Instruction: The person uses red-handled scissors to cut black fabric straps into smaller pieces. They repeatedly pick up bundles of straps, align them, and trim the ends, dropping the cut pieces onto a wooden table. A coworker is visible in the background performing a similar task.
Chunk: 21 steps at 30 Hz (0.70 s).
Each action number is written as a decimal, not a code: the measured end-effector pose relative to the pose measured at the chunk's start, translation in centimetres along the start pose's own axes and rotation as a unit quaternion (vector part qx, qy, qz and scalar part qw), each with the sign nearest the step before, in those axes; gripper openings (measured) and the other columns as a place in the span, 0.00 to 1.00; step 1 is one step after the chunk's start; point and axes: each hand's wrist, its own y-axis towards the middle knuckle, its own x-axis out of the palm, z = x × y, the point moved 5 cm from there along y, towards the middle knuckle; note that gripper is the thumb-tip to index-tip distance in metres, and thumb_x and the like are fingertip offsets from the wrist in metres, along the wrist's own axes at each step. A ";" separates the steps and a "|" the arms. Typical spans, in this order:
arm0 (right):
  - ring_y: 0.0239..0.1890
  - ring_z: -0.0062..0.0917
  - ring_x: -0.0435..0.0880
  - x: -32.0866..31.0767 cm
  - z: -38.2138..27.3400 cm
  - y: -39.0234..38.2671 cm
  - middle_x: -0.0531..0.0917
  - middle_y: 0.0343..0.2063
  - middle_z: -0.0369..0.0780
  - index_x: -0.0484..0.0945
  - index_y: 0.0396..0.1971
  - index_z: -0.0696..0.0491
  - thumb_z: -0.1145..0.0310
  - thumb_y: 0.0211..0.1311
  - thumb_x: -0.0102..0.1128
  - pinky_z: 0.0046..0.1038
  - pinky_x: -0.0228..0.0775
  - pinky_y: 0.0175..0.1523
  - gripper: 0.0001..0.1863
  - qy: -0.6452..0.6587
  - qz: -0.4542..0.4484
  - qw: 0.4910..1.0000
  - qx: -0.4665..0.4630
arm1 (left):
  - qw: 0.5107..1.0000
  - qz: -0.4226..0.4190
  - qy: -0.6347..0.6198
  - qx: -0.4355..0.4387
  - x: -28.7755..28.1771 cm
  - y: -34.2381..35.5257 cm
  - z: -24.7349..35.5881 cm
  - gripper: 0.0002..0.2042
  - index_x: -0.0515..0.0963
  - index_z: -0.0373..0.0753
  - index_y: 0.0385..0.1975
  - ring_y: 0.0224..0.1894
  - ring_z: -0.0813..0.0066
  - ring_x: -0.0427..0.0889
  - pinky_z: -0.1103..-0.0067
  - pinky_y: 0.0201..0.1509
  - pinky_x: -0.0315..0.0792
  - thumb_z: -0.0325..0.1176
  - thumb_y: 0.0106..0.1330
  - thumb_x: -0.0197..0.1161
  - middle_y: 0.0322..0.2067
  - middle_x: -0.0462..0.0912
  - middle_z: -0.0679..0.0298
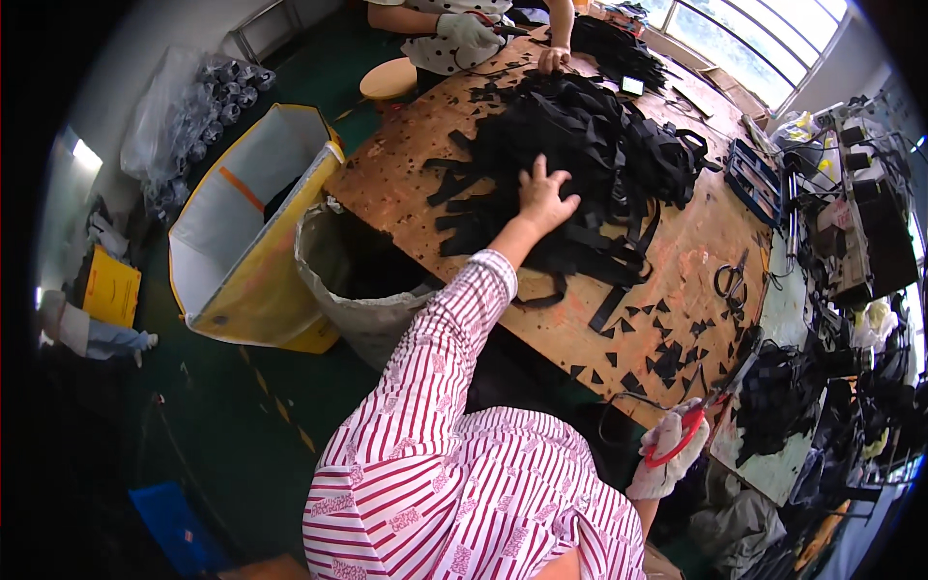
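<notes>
My left hand [547,198] is bare, its fingers spread over a big heap of black fabric straps [570,126] on the brown tabletop. At the near right edge of the table my right hand [667,454], in a pale work glove, is closed round red-handled scissors [681,437]. Their dark blades point away toward the upper right and are hard to make out. Small black triangular offcuts [667,362] lie scattered on the table [691,251] just beyond that hand. A second pair of dark scissors [732,280] lies farther back on the right.
Across the table a co-worker's gloved hand [469,31] holds a cutting tool; their other hand rests by the straps. A yellow-edged bin [261,309] and a grey sack [367,324] stand left of the table. A blue tray [754,182] and cluttered shelving [855,222] are at right.
</notes>
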 end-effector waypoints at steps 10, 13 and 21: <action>0.10 0.16 0.67 -1.3 0.1 0.0 0.70 0.24 0.36 0.65 0.41 0.56 0.77 0.52 0.53 0.15 0.59 0.13 0.15 -0.016 0.031 0.999 -0.005 | 0.971 -0.071 -0.184 0.133 0.2 -7.1 6.1 0.24 0.72 0.46 0.52 0.61 0.48 0.61 0.63 0.62 0.59 0.38 0.53 0.63 0.56 0.66 0.47; 0.10 0.16 0.67 -2.5 0.4 -0.2 0.71 0.24 0.37 0.65 0.41 0.56 0.77 0.52 0.53 0.15 0.59 0.13 0.15 -0.007 0.049 0.999 0.007 | 0.965 0.054 -0.233 0.106 -2.5 -6.9 5.2 0.12 0.78 0.37 0.41 0.42 0.65 0.79 0.74 0.49 0.71 0.30 0.56 0.60 0.38 0.80 0.53; 0.13 0.15 0.70 -3.0 2.1 0.0 0.71 0.31 0.36 0.64 0.45 0.55 0.76 0.52 0.59 0.14 0.62 0.15 0.19 0.010 0.039 0.998 0.048 | 0.962 -0.090 -0.256 0.039 -4.4 -14.0 6.3 0.05 0.79 0.35 0.32 0.22 0.82 0.75 0.83 0.25 0.66 0.26 0.60 0.58 0.22 0.78 0.64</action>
